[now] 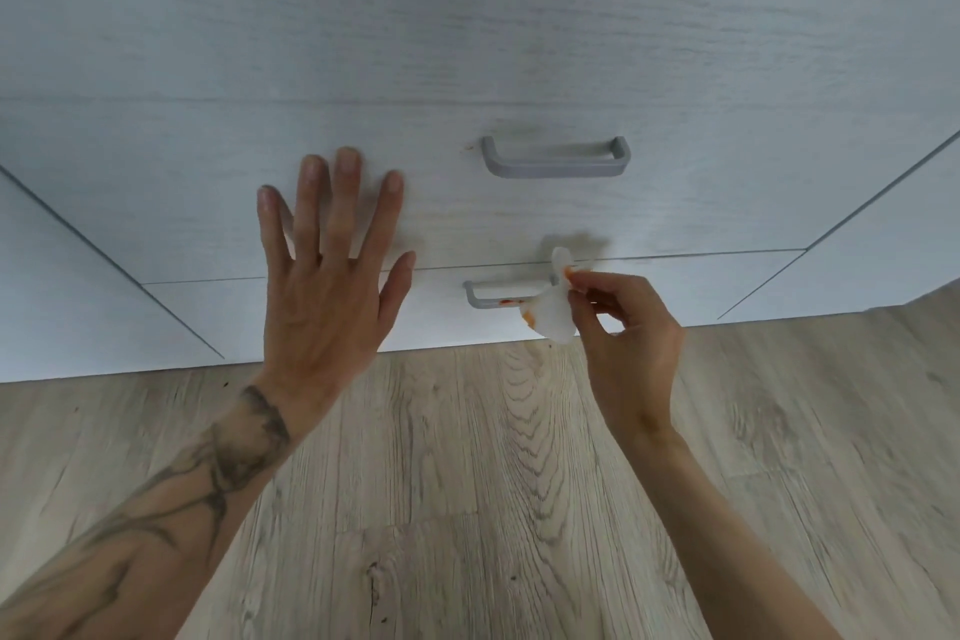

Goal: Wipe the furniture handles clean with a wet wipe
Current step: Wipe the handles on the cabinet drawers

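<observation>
Two grey bar handles sit on pale wood-grain drawer fronts. The upper handle (555, 157) looks free of stains. The lower handle (493, 294) carries an orange-red smear near its middle. My right hand (626, 333) pinches a crumpled white wet wipe (551, 314) with orange stains, held at the right part of the lower handle and hiding that end. My left hand (332, 270) lies flat with fingers spread against the upper drawer front (208, 203), left of both handles.
The chest of drawers (467, 16) fills the upper half of the view, with side panels angling off at left and right. A light wood-look floor (467, 483) lies below it. A tiny orange speck sits left of the upper handle.
</observation>
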{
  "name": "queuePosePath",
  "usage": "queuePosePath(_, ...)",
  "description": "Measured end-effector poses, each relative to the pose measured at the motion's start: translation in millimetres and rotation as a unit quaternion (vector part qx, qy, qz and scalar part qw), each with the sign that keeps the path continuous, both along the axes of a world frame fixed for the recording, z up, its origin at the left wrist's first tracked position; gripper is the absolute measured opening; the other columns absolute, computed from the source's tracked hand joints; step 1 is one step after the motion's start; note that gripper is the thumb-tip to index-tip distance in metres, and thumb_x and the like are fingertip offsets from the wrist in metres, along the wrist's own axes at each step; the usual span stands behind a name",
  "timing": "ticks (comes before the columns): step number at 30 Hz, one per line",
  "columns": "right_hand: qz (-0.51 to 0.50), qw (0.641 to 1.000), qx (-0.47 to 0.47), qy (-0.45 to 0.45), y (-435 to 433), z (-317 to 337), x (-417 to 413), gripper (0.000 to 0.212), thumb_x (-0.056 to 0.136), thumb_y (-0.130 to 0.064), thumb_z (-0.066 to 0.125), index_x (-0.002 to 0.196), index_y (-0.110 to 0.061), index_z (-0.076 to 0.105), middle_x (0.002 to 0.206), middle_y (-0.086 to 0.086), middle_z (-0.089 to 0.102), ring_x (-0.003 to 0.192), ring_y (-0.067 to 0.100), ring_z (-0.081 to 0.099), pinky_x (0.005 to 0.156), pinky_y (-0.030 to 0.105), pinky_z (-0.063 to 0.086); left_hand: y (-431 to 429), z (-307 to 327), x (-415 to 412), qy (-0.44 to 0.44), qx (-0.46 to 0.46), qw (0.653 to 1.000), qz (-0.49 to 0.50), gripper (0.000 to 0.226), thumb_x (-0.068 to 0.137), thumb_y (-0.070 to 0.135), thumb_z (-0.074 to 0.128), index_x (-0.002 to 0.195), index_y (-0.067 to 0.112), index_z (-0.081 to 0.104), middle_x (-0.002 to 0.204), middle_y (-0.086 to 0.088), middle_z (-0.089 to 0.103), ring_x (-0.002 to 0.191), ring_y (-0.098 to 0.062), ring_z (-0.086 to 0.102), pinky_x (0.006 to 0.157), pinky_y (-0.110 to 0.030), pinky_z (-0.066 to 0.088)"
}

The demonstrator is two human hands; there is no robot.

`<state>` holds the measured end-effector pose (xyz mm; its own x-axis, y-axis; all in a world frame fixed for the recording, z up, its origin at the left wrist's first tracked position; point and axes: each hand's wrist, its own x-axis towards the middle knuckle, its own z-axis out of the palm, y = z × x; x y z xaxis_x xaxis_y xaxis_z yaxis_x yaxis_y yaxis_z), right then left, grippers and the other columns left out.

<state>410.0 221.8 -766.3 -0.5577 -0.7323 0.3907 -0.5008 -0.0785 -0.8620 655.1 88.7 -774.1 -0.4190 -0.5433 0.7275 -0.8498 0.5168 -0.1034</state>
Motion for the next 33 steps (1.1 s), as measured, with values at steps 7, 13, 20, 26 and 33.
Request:
queuePosePath(7, 0.028, 0.99, 0.041, 0.129, -9, -25, -3, 0.024, 0.093, -0.002, 0.081, 0.112, -0.016, 0.082, 0.115, -0.008, 0.072, 0.103, 0.002, 0.068, 0.087, 0.02, 0.058, -6, -10, -5, -0.016, -0.037, 0.999, 0.032, 0.084, 0.115, 0.049, 0.047, 0.172, 0.017, -0.005, 0.172, -0.018, -0.008, 0.159, -0.042, -0.002, 0.13, -0.063, -0.008)
queuePosePath(13, 0.056, 0.965, 0.011, 0.255, -15, -23, -16, 0.021, 0.084, 0.005, 0.085, 0.104, -0.004, 0.084, 0.099, 0.007, 0.078, 0.093, 0.024, 0.071, 0.09, 0.007, 0.048, -7, -11, -6, -0.021, -0.046, 0.998, 0.043, 0.085, 0.115, 0.05, 0.047, 0.171, 0.017, -0.007, 0.171, -0.018, -0.008, 0.158, -0.043, 0.0, 0.13, -0.064, -0.007)
queuePosePath(20, 0.12, 0.943, 0.006, 0.31, -32, -27, -9, 0.018, 0.086, -0.002, 0.087, 0.104, -0.006, 0.085, 0.091, 0.006, 0.078, 0.085, 0.029, 0.067, 0.073, 0.036, 0.058, -7, -11, -4, -0.027, -0.045, 0.998, 0.041, 0.084, 0.115, 0.05, 0.047, 0.171, 0.017, -0.006, 0.171, -0.018, -0.006, 0.158, -0.042, -0.001, 0.129, -0.063, -0.008)
queuePosePath(26, 0.068, 0.948, -0.011, 0.312, -31, -34, -12, 0.013, 0.09, -0.006, 0.083, 0.103, -0.008, 0.084, 0.095, 0.003, 0.078, 0.091, 0.031, 0.06, 0.086, 0.02, 0.044, -7, -10, -5, -0.026, -0.046, 0.998, 0.041, 0.084, 0.115, 0.048, 0.048, 0.171, 0.017, -0.006, 0.17, -0.021, 0.001, 0.157, -0.045, 0.004, 0.129, -0.064, -0.006)
queuePosePath(33, 0.052, 0.935, 0.001, 0.352, -26, -34, -30, 0.011, 0.088, -0.013, 0.088, 0.095, -0.009, 0.082, 0.102, 0.003, 0.078, 0.096, 0.036, 0.066, 0.087, 0.042, 0.047, -6, -10, -5, -0.028, -0.045, 0.998, 0.039, 0.085, 0.115, 0.05, 0.047, 0.171, 0.017, -0.009, 0.169, -0.02, 0.001, 0.156, -0.045, 0.004, 0.128, -0.063, -0.007)
